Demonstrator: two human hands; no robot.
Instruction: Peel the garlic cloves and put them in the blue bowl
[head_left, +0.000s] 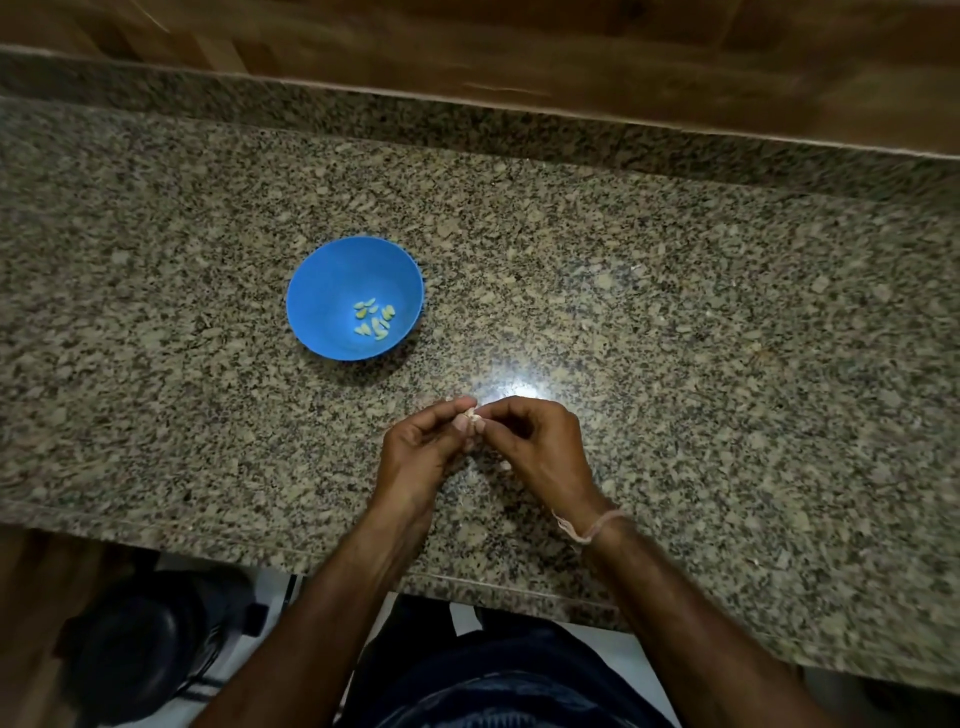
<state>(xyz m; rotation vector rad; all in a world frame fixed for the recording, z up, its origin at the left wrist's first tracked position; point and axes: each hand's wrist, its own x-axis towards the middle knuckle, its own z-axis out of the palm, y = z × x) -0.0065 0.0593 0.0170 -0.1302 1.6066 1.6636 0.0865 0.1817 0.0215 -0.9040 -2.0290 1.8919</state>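
**Peeling garlic at a granite counter**

Head view: the left hand (423, 441) and right hand (540, 447) meet over the counter (675, 312), fingertips of both pinching one clove (470, 414). The blue bowl (332, 291), well apart up-left, holds peeled cloves (374, 318).

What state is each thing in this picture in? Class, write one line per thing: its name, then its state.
blue bowl: upright on the counter, holding peeled cloves
peeled cloves: loose in the bowl's bottom
garlic clove: pinched between both hands; how much is peeled is too small to tell
left hand: fingers curled, pinching the clove
right hand: fingers curled, pinching the clove
thread: tied round the right wrist
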